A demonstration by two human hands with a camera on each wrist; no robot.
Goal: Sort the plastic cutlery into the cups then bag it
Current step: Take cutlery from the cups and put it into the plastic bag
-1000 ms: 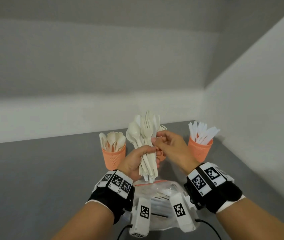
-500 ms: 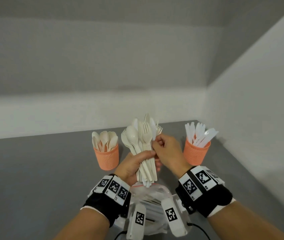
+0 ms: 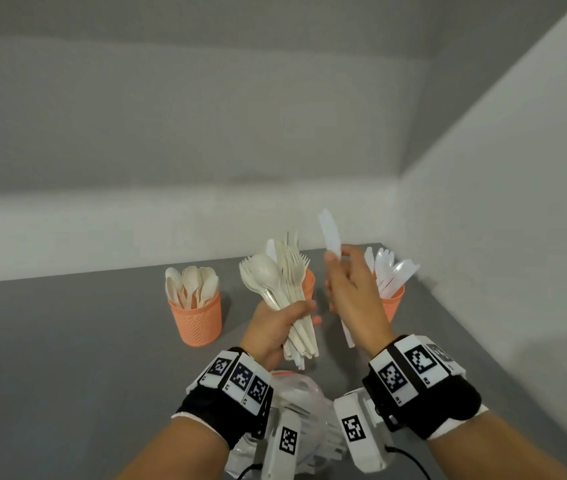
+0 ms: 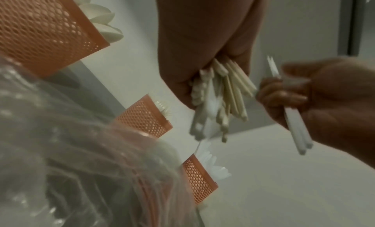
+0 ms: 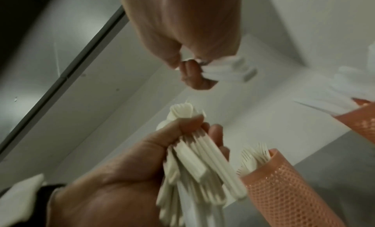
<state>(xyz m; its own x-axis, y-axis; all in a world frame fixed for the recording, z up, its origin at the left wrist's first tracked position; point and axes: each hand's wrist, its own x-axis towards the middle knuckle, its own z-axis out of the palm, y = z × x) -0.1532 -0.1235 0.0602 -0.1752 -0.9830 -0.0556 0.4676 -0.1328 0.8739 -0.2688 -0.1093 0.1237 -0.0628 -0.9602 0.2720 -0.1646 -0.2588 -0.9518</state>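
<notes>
My left hand [image 3: 280, 322] grips a mixed bundle of cream plastic cutlery [image 3: 280, 282], forks and spoons fanned upward; its handles [image 4: 221, 100] show below the fist. My right hand [image 3: 347, 289] pinches one white knife [image 3: 331, 235], blade up, just right of the bundle. Three orange mesh cups stand behind: the left cup [image 3: 196, 318] holds spoons, the middle cup [image 3: 308, 282] holds forks and is mostly hidden by the bundle, the right cup [image 3: 392, 304] holds white knives. A clear plastic bag [image 3: 301, 398] lies under my wrists.
The grey table [image 3: 67, 358] ends at a white wall behind the cups and another white wall [image 3: 500, 237] close on the right, beside the knife cup. The bag [image 4: 81, 174] bulges near the table's front edge.
My right hand has drawn a white knife out of the bundle and moved up and right, toward the knife cup. The left hand keeps its grip on the bundle.
</notes>
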